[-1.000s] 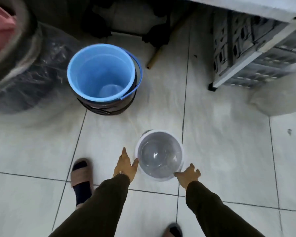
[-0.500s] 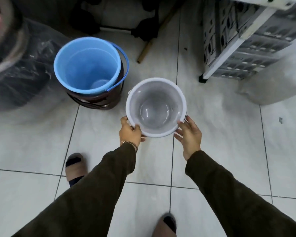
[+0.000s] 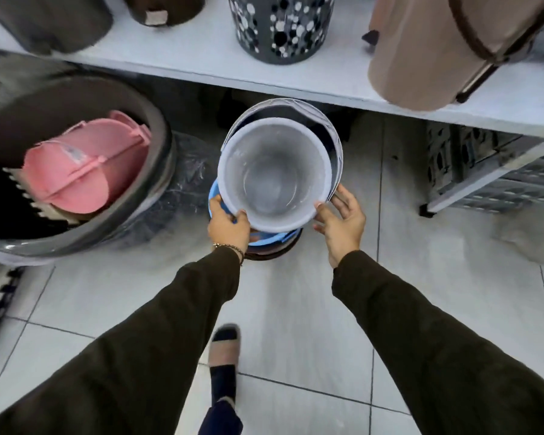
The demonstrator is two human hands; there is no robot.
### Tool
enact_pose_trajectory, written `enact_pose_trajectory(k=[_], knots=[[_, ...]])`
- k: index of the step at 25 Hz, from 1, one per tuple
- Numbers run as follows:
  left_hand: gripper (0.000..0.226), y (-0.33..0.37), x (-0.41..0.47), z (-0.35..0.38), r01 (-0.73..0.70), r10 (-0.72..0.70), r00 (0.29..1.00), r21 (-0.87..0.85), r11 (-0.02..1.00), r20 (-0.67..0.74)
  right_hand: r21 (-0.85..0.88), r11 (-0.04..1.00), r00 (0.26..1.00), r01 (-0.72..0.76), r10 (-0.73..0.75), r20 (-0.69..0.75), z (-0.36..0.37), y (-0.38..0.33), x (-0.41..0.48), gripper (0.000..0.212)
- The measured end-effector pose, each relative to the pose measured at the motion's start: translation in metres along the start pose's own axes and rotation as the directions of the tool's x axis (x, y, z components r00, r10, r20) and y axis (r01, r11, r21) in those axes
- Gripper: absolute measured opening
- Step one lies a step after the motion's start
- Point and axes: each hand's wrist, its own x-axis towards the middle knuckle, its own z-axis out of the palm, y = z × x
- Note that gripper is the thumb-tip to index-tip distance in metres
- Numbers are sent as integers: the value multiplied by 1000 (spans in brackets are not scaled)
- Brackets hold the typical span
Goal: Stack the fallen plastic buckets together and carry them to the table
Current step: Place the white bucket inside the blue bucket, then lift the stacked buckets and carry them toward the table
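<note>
Stacking step imo: left hand point(image 3: 228, 227) is gripping the clear bucket point(image 3: 274, 180) by its rim, right hand point(image 3: 343, 227) touching it w/ relaxed fingers, over the blue bucket point(image 3: 215, 197). Next prob needs lowering straight in.

Setting: housewares shop or its stockroom, selling plastic goods. Evidence: a white table point(image 3: 201, 48) across the top of the frame carries a row of stock: dark grey bin point(image 3: 44, 20), brown bin point(image 3: 167, 7), dotted perforated basket point(image 3: 280, 26), beige bin point(image 3: 437, 48) with a brown handle. Left: large grey tub point(image 3: 60, 111) wrapped in plastic film point(image 3: 189, 171), pink plastic item point(image 3: 76, 171) inside. Right, under the table: grey perforated crates point(image 3: 490, 171). Centre: clear bucket point(image 3: 274, 183), blue bucket point(image 3: 266, 237). Tiled floor point(image 3: 296, 309).
</note>
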Motion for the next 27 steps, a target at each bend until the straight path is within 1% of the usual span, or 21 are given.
enact_pose_trajectory(k=[3, 5, 7, 8, 10, 12, 13, 14, 15, 16, 17, 18, 19, 20, 22, 24, 27], knots=[[42, -17, 51, -23, 117, -117, 993, 117, 986, -7, -68, 989, 991, -130, 127, -42, 44, 32, 18, 54], [45, -35, 85, -31, 186, -197, 980, 249, 950, 18, -63, 972, 972, -227, 222, -81, 65, 56, 32, 55], [45, -56, 109, -31, 178, -208, 978, 415, 892, 28, -49, 953, 949, -298, 290, -125, 77, 78, 47, 54], [46, -64, 116, -31, 157, -195, 980, 488, 858, 27, -72, 947, 943, -314, 301, -144, 79, 88, 53, 54], [50, -81, 133, -27, 119, -170, 985, 583, 804, 33, -198, 930, 941, -310, 270, -202, 82, 108, 66, 52], [66, -96, 150, -24, 92, -148, 988, 619, 780, 40, -297, 916, 939, -267, 179, -294, 82, 121, 79, 51], [77, -102, 159, -24, 93, -148, 988, 618, 781, 38, -335, 908, 931, -253, 134, -341, 81, 125, 85, 54], [89, -108, 169, -24, 107, -163, 986, 601, 792, 41, -385, 887, 921, -256, 104, -375, 79, 129, 92, 62], [99, -113, 180, -25, 133, -199, 979, 572, 810, 54, -443, 849, 916, -288, 110, -385, 75, 134, 99, 73], [109, -115, 191, -27, 175, -257, 963, 541, 823, 79, -481, 808, 914, -341, 165, -371, 70, 137, 105, 83], [116, -117, 204, -28, 224, -326, 938, 515, 828, 116, -490, 781, 911, -387, 244, -331, 66, 141, 112, 87], [118, -117, 219, -29, 262, -387, 907, 498, 827, 166, -482, 773, 909, -413, 319, -268, 62, 147, 118, 85], [115, -117, 233, -28, 273, -425, 875, 491, 827, 230, -469, 774, 905, -425, 377, -197, 60, 152, 122, 77], [107, -117, 245, -27, 251, -438, 849, 502, 827, 297, -465, 773, 899, -431, 414, -144, 57, 157, 125, 70], [87, -117, 261, -21, 150, -421, 819, 563, 813, 390, -478, 776, 906, -411, 406, -119, 54, 168, 131, 63], [67, -118, 267, -18, 62, -380, 829, 608, 791, 410, -508, 775, 922, -376, 370, -118, 52, 174, 132, 57], [43, -118, 259, -20, -8, -282, 899, 655, 756, 336, -511, 777, 924, -368, 367, -109, 54, 168, 130, 44]])
